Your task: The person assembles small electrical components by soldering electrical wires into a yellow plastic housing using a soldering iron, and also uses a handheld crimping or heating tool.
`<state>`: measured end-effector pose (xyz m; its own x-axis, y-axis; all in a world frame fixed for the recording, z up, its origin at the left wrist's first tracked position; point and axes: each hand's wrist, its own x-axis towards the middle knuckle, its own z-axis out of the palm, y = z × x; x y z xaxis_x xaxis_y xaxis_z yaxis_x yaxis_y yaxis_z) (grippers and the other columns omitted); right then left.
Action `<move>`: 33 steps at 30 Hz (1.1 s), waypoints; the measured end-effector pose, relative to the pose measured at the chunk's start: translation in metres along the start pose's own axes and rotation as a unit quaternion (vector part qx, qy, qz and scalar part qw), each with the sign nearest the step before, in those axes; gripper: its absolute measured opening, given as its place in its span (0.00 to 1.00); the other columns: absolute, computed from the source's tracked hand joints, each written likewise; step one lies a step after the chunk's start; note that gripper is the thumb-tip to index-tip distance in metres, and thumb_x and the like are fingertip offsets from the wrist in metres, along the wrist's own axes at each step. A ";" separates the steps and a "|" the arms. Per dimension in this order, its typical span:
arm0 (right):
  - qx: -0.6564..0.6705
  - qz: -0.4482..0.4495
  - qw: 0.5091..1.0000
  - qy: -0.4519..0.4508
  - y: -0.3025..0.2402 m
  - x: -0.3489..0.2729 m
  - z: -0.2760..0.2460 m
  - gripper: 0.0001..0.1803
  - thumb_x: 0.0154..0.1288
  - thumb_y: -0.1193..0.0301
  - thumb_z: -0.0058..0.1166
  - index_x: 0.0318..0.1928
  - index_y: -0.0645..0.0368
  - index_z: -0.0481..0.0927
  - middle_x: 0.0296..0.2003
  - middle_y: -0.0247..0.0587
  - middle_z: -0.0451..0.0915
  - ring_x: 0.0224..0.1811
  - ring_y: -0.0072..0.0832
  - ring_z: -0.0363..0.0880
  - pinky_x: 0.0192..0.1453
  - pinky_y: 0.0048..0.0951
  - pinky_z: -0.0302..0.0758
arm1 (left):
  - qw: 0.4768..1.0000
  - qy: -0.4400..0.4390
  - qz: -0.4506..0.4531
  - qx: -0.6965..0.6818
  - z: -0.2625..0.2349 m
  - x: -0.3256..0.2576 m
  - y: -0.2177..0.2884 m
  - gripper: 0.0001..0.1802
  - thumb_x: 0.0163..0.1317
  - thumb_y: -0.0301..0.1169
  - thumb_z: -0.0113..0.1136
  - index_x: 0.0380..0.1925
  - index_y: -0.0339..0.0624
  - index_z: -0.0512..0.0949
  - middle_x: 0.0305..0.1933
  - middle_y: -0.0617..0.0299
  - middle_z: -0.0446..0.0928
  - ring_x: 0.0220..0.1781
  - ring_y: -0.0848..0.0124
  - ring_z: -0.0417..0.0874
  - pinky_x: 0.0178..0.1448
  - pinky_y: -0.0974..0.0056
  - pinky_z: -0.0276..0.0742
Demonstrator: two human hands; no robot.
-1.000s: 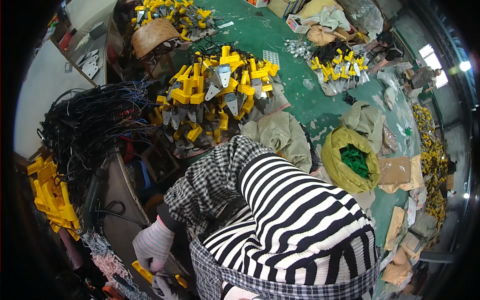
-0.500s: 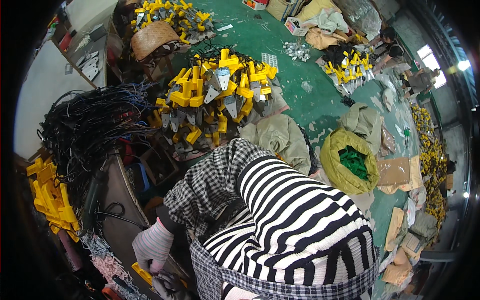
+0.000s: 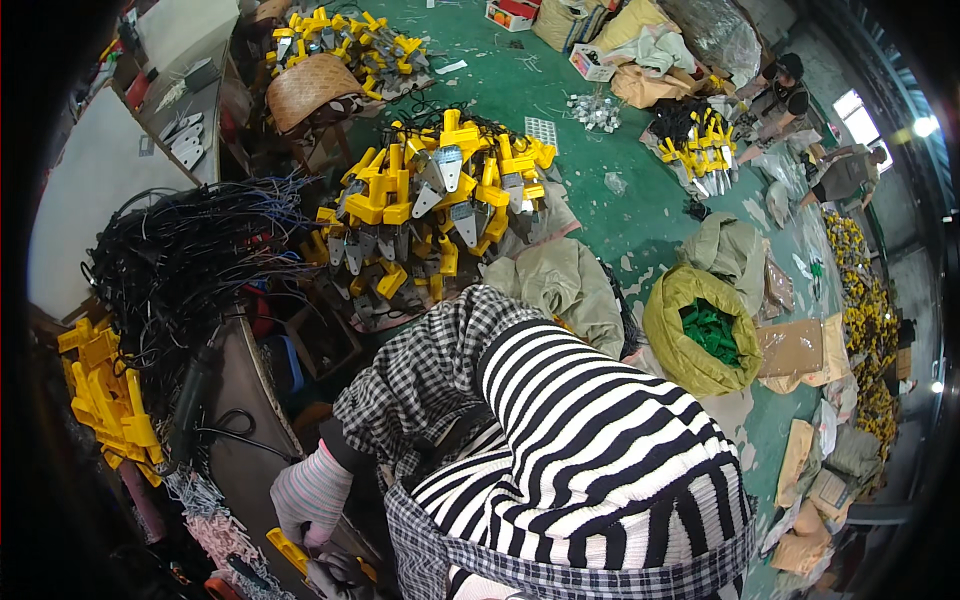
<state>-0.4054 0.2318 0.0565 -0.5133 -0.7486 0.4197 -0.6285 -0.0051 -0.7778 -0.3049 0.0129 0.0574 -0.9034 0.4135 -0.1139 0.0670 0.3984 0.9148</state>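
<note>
My right hand [image 3: 312,492], in a pale striped glove, reaches down at the lower left, its fingers closed against my left glove. What those fingertips pinch is hidden. Below it my left hand [image 3: 340,577], in a dark grey glove, is partly cut off by the frame's lower edge. It is closed around a yellow plastic part [image 3: 287,549], whose ends show on both sides of the glove. Both hands are beside the edge of a dark workbench [image 3: 245,400]. Small pale pieces [image 3: 205,515] lie heaped on the bench nearby.
A tangle of black cables [image 3: 190,250] covers the bench's far end, beside stacked yellow parts [image 3: 108,400]. Yellow parts with grey metal plates [image 3: 440,190] are piled beyond my arm. An open sack [image 3: 660,330] of green pieces stands to the right. Other people [image 3: 785,100] sit farther back.
The whole view has shifted slightly. My right hand has moved a little lower over the left glove; both hands stay together at the yellow plastic part.
</note>
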 end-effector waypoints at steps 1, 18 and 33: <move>-0.002 0.000 1.000 -0.005 0.002 0.000 0.001 0.15 0.59 0.58 0.52 0.36 0.53 0.86 0.26 0.44 0.82 0.30 0.39 0.81 0.34 0.37 0.73 | 1.000 -0.010 -0.002 -0.003 0.001 0.002 0.002 0.15 0.66 0.30 0.60 0.49 0.34 0.78 0.45 0.52 0.78 0.40 0.64 0.77 0.48 0.62 0.74; -0.014 0.009 0.974 0.225 0.004 0.008 0.010 0.12 0.60 0.63 0.53 0.28 0.59 0.79 0.23 0.48 0.79 0.29 0.47 0.79 0.33 0.43 0.74 | 0.987 -0.147 -0.069 -0.007 -0.009 0.006 0.025 0.16 0.66 0.30 0.60 0.52 0.34 0.78 0.49 0.49 0.77 0.41 0.60 0.78 0.53 0.60 0.75; -0.168 0.072 0.982 0.055 -0.019 0.015 0.032 0.13 0.63 0.62 0.53 0.33 0.59 0.82 0.30 0.50 0.83 0.35 0.49 0.83 0.37 0.44 0.79 | 0.999 0.028 0.015 -0.010 0.003 0.022 -0.037 0.26 0.69 0.39 0.44 0.58 0.29 0.69 0.58 0.46 0.72 0.56 0.57 0.75 0.61 0.55 0.70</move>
<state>-0.3825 0.2001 0.0624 -0.6593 -0.6499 0.3782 -0.6923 0.3285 -0.6425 -0.3264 0.0094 0.0200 -0.9233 0.3784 -0.0656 0.0860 0.3703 0.9249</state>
